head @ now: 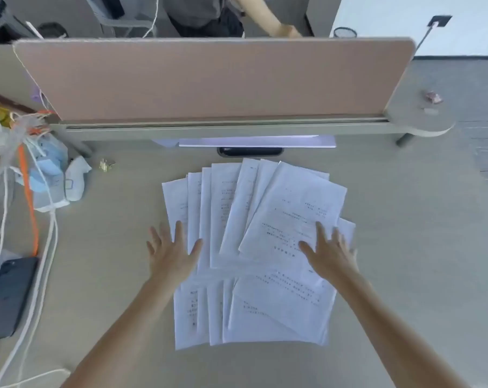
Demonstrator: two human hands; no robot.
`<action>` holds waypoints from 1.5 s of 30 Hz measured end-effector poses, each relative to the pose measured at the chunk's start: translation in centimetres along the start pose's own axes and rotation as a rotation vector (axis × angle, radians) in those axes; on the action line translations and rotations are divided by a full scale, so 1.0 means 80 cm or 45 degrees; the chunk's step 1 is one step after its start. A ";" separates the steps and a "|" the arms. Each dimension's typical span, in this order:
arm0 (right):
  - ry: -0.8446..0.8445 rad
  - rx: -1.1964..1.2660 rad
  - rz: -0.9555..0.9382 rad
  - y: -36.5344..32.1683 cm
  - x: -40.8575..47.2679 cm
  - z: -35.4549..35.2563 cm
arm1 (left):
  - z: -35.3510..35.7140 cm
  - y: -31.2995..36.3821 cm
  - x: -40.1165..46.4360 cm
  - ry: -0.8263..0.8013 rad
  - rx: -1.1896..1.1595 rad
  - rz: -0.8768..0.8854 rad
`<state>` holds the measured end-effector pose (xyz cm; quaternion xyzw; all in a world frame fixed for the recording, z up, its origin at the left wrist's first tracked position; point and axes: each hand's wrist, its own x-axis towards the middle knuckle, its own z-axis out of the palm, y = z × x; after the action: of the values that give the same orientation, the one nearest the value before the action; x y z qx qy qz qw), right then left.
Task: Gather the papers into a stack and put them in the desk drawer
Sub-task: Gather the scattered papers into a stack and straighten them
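Note:
Several white printed papers (pixel 254 219) lie fanned and overlapping in the middle of the beige desk (pixel 405 247), in an upper row and a lower row (pixel 265 317). My left hand (pixel 171 252) rests flat, fingers spread, on the left edge of the spread. My right hand (pixel 331 252) lies flat with fingers apart on the right side of the top sheets. Neither hand grips anything. No drawer is visible.
A pink divider panel (pixel 209 79) stands behind the desk, with a white sheet (pixel 257 142) under its shelf. Left: plastic bags (pixel 49 175), white and orange cables (pixel 30 219), a dark phone (pixel 7 298), a gold clip (pixel 106 165). A person stands beyond the divider.

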<state>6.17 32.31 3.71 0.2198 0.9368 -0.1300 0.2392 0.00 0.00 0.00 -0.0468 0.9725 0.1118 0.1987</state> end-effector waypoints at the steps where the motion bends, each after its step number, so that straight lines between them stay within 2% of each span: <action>1: 0.011 -0.002 0.075 0.003 0.006 0.014 | 0.011 -0.003 0.004 0.016 0.010 -0.065; 4: 0.183 -0.086 0.152 0.017 0.028 0.061 | 0.046 -0.011 0.019 0.180 0.070 -0.059; 8: 0.400 -0.095 0.054 0.012 0.043 0.103 | 0.078 -0.021 0.029 0.407 0.129 0.063; 14: 0.580 -0.024 -0.119 0.005 0.046 0.124 | 0.085 -0.020 0.036 0.522 0.006 0.278; 18: 0.598 0.225 -0.191 0.010 0.020 0.127 | 0.089 -0.028 0.029 0.435 -0.302 0.363; 21: 0.662 0.190 -0.134 0.021 0.003 0.135 | 0.081 -0.028 0.001 0.451 -0.661 0.407; 26: 0.633 0.081 -0.224 0.023 -0.010 0.148 | 0.068 -0.025 -0.037 0.391 -0.602 0.338; 32: 0.561 0.096 -0.396 0.000 0.001 0.141 | 0.063 -0.029 -0.015 0.473 -0.527 0.356; 35: 0.466 0.241 -0.383 -0.006 0.019 0.117 | 0.045 -0.030 0.012 0.497 -0.721 0.266; 38: 0.524 0.166 -0.316 -0.006 0.046 0.109 | 0.029 -0.033 0.048 0.430 -1.119 0.081; 40: 0.582 0.075 -0.334 -0.015 0.059 0.115 | 0.028 -0.030 0.069 0.280 -1.185 0.080; 45: 0.593 0.106 -0.445 -0.049 0.077 0.117 | 0.030 -0.003 0.080 0.242 -1.246 0.106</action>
<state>3.14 27.76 -6.85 0.0884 0.9840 -0.1534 -0.0175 -4.97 0.01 -4.74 -0.1056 0.8209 0.5582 0.0591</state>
